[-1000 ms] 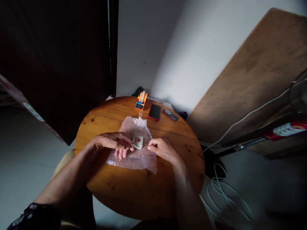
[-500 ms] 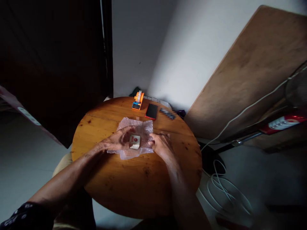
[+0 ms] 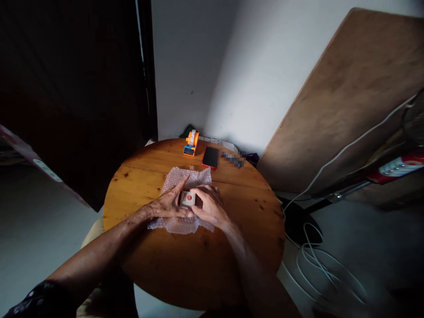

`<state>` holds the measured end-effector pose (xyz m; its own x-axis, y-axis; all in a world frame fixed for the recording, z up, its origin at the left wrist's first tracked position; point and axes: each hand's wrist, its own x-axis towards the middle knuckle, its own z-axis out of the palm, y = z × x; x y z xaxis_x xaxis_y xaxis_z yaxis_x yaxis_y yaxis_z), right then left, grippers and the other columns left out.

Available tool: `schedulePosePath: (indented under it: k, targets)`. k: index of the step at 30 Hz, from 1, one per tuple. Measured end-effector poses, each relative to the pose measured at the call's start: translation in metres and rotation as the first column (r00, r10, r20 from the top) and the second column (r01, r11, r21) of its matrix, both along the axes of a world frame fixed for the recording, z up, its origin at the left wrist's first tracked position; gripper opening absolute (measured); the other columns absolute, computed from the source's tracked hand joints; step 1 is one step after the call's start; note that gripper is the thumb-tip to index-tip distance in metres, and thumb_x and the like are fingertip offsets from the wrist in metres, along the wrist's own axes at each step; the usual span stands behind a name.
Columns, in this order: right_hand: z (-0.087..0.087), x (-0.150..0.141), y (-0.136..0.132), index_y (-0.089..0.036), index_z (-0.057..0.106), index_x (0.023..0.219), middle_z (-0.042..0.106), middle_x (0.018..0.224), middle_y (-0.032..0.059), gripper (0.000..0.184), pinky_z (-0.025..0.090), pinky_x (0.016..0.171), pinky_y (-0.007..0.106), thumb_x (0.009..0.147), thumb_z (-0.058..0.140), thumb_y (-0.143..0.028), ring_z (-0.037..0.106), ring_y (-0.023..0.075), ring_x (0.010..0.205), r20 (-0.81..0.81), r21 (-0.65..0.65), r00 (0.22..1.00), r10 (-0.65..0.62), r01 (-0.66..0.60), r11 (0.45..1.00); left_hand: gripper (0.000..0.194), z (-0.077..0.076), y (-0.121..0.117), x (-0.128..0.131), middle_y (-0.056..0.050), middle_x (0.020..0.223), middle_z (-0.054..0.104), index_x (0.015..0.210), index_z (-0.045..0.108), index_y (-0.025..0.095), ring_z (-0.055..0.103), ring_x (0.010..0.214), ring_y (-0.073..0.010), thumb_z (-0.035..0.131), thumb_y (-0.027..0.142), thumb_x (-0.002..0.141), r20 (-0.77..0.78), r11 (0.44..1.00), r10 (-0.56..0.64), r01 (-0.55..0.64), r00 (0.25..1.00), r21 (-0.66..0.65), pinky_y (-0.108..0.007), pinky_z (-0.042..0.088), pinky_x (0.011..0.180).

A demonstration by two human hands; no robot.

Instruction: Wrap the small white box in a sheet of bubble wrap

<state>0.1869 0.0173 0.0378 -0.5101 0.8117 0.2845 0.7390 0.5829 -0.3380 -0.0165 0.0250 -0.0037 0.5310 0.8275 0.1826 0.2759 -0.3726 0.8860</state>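
Observation:
A small cream box with red printing lies on a sheet of bubble wrap, between both hands. My left hand is against the box's left side, fingers spread; its index finger stretches away over the wrap and its thumb runs along the near side. My right hand curves around the box's right end, thumb near and fingers far, gripping it. Its other fingers and the box's underside are hidden.
On the round wooden table, an orange and blue tape dispenser, a red-edged phone and a blurred-out dark item lie at the far side. White cable coils on the floor at right.
My right hand has moved left from the wrap's right edge onto the box. The box has turned slightly, and my left hand has come in closer along it. The view has shifted slightly.

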Motion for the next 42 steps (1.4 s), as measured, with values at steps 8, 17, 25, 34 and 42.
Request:
schedulePosePath:
  k: [8,17,25,34,42]
  targets:
    - [0.014,0.068,0.000,-0.023,0.066,0.113,0.072,0.111,0.0064,0.035,0.048,0.087,0.035,0.080,0.063,-0.032,0.065,0.0234,0.098,-0.235,-0.009,0.902,-0.362,0.371,0.929,0.124,0.002,-0.003,0.005,-0.019,0.151,0.042,0.160,0.010,0.021,0.037,0.140,-0.0407,0.080,0.061,0.065,-0.375,0.959,0.016,0.092,0.927,0.269,-0.058,0.031,0.115]
    - [0.014,0.079,-0.035,-0.017,0.049,0.141,0.056,0.140,0.0168,0.061,0.043,0.104,0.048,0.085,0.059,-0.039,0.053,0.0336,0.127,-0.056,0.101,0.859,-0.509,0.512,0.853,0.095,-0.002,0.002,0.005,-0.017,0.147,0.044,0.146,0.047,0.023,0.039,0.136,-0.0397,0.073,0.070,0.068,-0.475,0.886,-0.024,0.238,0.880,0.398,-0.058,0.030,0.115]
    - [-0.007,-0.012,-0.006,-0.017,0.057,0.133,0.059,0.138,0.0114,0.039,0.040,0.109,0.039,0.098,0.045,-0.030,0.054,0.0236,0.127,0.113,-0.033,0.993,-0.028,0.032,0.999,0.095,-0.003,0.002,0.006,-0.016,0.148,0.044,0.145,0.046,0.023,0.042,0.134,-0.0375,0.076,0.066,0.066,-0.444,0.875,-0.010,0.223,0.896,0.429,-0.056,0.034,0.113]
    - [-0.031,0.008,0.010,-0.016,0.056,0.137,0.051,0.148,0.0118,0.042,0.037,0.107,0.048,0.101,0.040,-0.032,0.051,0.0300,0.129,0.273,0.009,0.932,-0.238,0.245,0.970,0.060,-0.009,0.010,0.000,-0.016,0.140,0.053,0.138,0.054,0.022,0.049,0.130,-0.0336,0.059,0.056,0.089,-0.383,0.876,0.155,0.053,0.911,0.479,-0.053,0.040,0.110]
    - [-0.030,-0.001,0.010,-0.011,0.048,0.143,0.042,0.154,0.0171,0.049,0.034,0.108,0.048,0.100,0.043,-0.035,0.046,0.0337,0.134,0.292,0.006,0.907,-0.302,0.314,0.949,0.081,-0.013,0.015,-0.008,-0.020,0.152,0.043,0.143,0.048,0.019,0.035,0.141,-0.0423,0.067,0.062,0.077,-0.526,0.877,0.435,-0.213,0.731,0.430,-0.060,0.028,0.115]
